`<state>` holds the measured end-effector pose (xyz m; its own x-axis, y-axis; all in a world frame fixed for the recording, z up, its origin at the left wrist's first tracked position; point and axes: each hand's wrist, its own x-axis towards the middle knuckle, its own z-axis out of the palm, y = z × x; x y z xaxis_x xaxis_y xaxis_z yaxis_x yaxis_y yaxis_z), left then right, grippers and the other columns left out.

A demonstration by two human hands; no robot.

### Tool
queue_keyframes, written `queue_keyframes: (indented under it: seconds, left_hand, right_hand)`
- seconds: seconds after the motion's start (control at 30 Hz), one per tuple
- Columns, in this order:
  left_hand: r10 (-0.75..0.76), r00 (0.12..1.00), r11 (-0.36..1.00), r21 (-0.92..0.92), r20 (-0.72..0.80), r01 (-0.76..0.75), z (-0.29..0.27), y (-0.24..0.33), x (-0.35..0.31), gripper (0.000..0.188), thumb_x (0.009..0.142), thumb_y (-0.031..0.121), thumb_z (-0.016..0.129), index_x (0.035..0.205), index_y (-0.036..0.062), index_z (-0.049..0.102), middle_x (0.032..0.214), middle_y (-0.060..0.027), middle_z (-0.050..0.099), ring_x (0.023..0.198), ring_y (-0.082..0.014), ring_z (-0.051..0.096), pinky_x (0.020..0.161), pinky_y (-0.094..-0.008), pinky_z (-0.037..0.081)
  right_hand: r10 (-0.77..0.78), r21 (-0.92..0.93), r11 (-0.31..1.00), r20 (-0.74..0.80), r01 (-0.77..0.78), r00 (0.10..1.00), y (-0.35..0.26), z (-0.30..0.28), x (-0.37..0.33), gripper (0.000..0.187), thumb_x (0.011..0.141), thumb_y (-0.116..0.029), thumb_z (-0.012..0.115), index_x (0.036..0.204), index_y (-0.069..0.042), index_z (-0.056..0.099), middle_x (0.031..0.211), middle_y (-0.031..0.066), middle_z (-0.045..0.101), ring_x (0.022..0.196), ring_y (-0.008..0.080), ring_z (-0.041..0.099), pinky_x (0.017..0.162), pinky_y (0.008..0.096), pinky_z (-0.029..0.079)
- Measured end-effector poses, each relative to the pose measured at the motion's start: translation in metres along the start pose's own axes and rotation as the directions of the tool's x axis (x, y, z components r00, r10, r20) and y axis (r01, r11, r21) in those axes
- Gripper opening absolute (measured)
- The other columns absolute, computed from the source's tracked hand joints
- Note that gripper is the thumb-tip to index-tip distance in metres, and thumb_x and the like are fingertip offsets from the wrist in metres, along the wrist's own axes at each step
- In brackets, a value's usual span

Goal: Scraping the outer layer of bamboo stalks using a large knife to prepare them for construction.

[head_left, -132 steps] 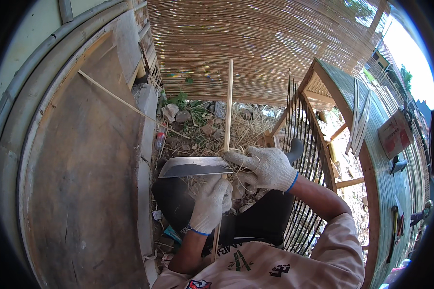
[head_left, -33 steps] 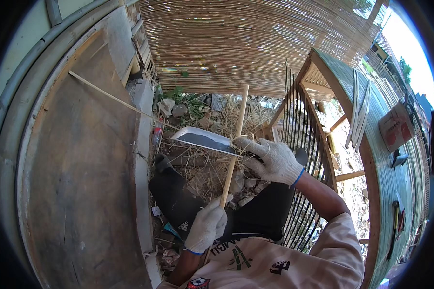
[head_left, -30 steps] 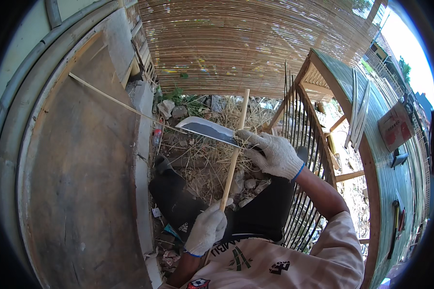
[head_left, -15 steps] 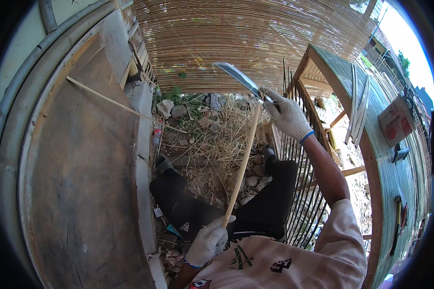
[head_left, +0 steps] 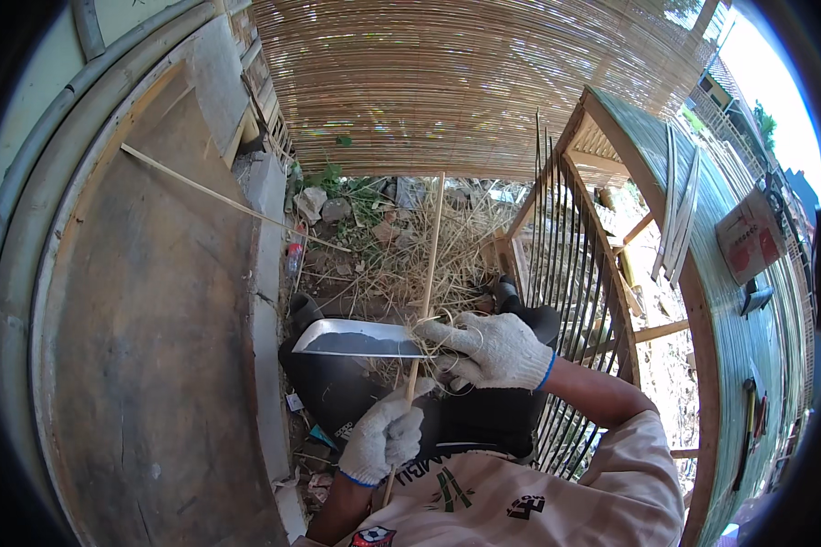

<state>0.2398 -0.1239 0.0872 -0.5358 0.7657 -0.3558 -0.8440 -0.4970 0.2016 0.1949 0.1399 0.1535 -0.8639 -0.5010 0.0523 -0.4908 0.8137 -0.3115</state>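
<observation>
A long, thin bamboo strip (head_left: 435, 237) stands nearly upright in front of my body, its lower end passing down by my shirt. My left hand (head_left: 383, 435), in a white work glove with a blue cuff, is closed around its lower part. Just above, my gloved right hand (head_left: 491, 349) grips a wide-bladed knife (head_left: 360, 339). The blade points left and lies across the strip, its edge against or very near it. Curly pale shavings (head_left: 420, 339) cling where blade, strip and right fingers meet. The knife's handle is hidden in my right hand.
A brown wooden board (head_left: 155, 301) fills the left side, with a loose thin strip (head_left: 219, 196) across it. Straw-like shavings and stones (head_left: 410, 246) cover the ground ahead. Dark upright rods (head_left: 566, 255) and a greenish bench (head_left: 730, 182) carrying a box (head_left: 748, 235) and tools stand at right.
My right hand has brought the knife down and toward me, from the strip's top end to just above my left hand. The strip stands more upright, and shavings have gathered at the blade.
</observation>
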Motion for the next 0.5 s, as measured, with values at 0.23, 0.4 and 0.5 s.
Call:
queue_keyframes:
  seconds: [0.23,0.4,0.5]
  left_hand:
    - [0.015,0.996,0.992,0.130,-0.087,-0.004,-0.002,-0.008,-0.015,0.047,0.110,0.018,0.043,0.154,0.0030,0.047,0.066,0.0044,0.035,0.043,-0.0055,0.029,0.038,-0.0231,0.028]
    - [-0.002,0.997,0.986,0.166,-0.072,0.014,-0.006,-0.010,-0.023,0.046,0.109,0.017,0.044,0.152,0.0026,0.048,0.066,0.0048,0.035,0.045,-0.0053,0.029,0.040,-0.0233,0.028]
    - [-0.013,0.995,0.979,0.199,-0.103,0.033,-0.006,-0.012,-0.029,0.045,0.108,0.015,0.043,0.151,0.0026,0.049,0.067,0.0051,0.036,0.046,-0.0051,0.029,0.040,-0.0231,0.027]
  right_hand:
    - [0.044,0.015,0.999,-0.124,-0.042,0.991,0.023,-0.011,0.012,0.062,0.103,-0.044,0.063,0.159,-0.023,0.048,0.088,0.0162,0.065,0.075,0.0359,0.070,0.063,0.0470,0.055]
    - [0.129,-0.015,0.991,-0.152,-0.132,0.980,0.026,-0.022,0.020,0.058,0.104,-0.039,0.062,0.158,-0.022,0.049,0.091,0.0164,0.067,0.082,0.0369,0.072,0.070,0.0502,0.055]
    - [0.242,0.003,0.970,-0.162,-0.245,0.957,0.039,-0.029,0.028,0.057,0.105,-0.037,0.062,0.158,-0.022,0.049,0.090,0.0164,0.067,0.081,0.0375,0.072,0.070,0.0505,0.055]
